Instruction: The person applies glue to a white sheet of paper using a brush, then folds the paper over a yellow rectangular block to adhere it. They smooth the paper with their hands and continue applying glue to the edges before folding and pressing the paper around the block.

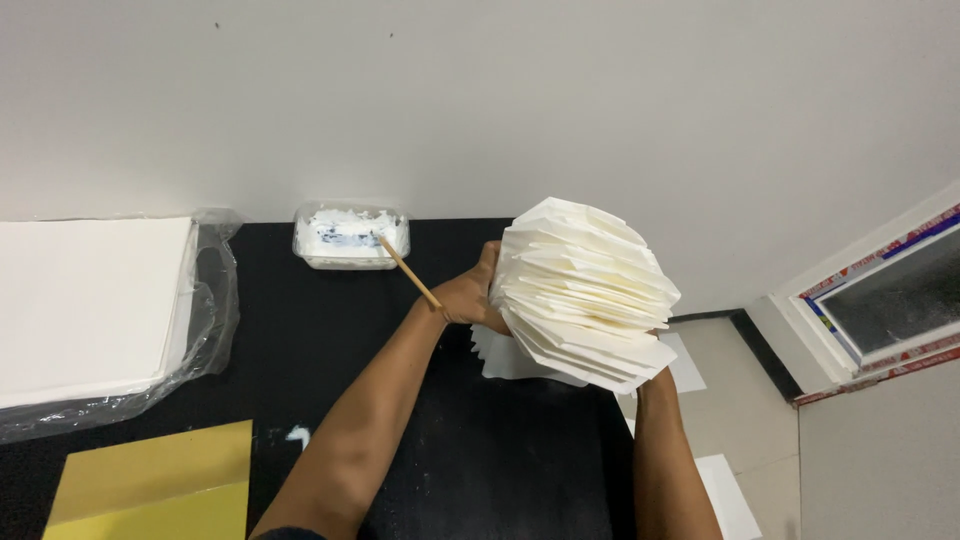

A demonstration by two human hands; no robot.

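The left hand (pixel 468 296) is gripping the fanned stack of folded white paper (pixel 585 295), raised above the black surface's (pixel 480 440) right edge; the right hand is hiding behind the stack, so its grip cannot be told; a glue tub (pixel 350 236) with a stick (pixel 407 269) is sitting at the far edge.

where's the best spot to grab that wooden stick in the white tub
Take the wooden stick by its free lower end, which juts out over the black table toward the left hand. Come from the front right, along its slant. Its far tip sits in the white paste of the plastic tub, so only the near half looks bare and free for the fingers.
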